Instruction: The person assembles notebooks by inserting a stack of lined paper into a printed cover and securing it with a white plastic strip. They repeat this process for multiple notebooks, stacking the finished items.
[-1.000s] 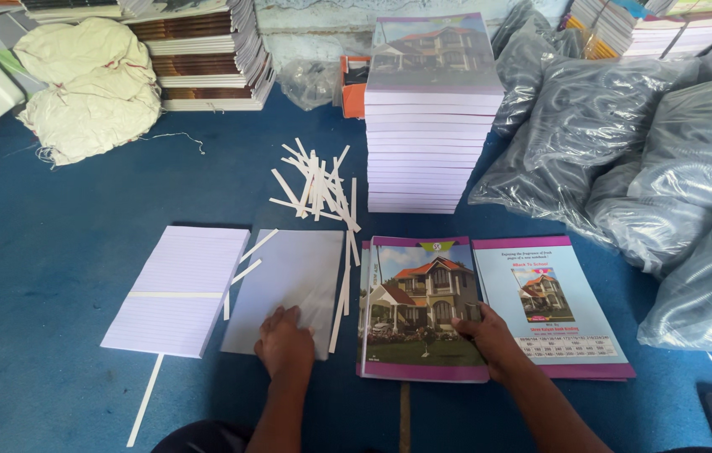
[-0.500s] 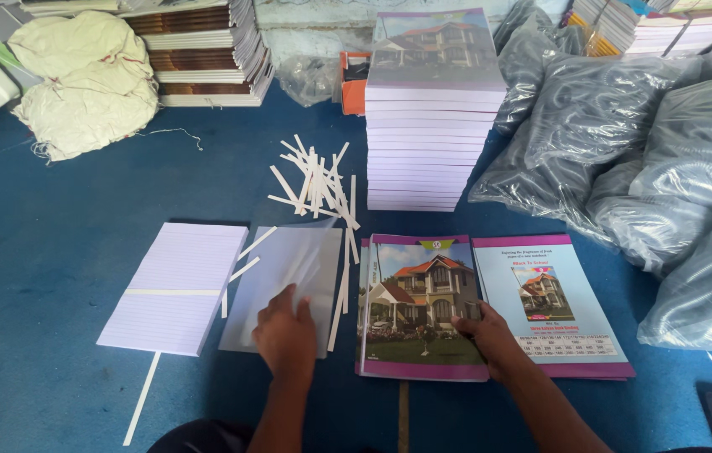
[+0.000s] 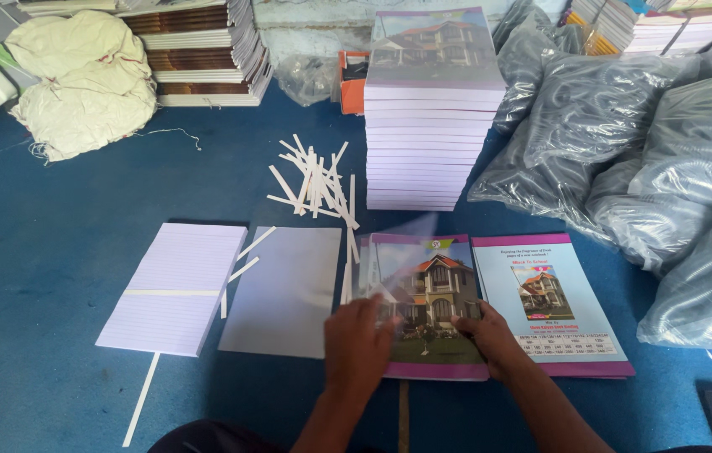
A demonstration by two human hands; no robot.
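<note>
On blue floor: left hand (image 3: 356, 348) pinching clear sheet (image 3: 402, 252), thin, floppy, slippery; take by edge. Right hand (image 3: 490, 335) spread flat on cover (image 3: 431, 285).

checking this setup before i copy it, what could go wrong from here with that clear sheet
The clear sheet is curled up in the left hand while only the right hand pins the cover; it may land skewed or crease. Loose paper strips lie close by and could slip under it. The tall stack just behind could be knocked.
</note>
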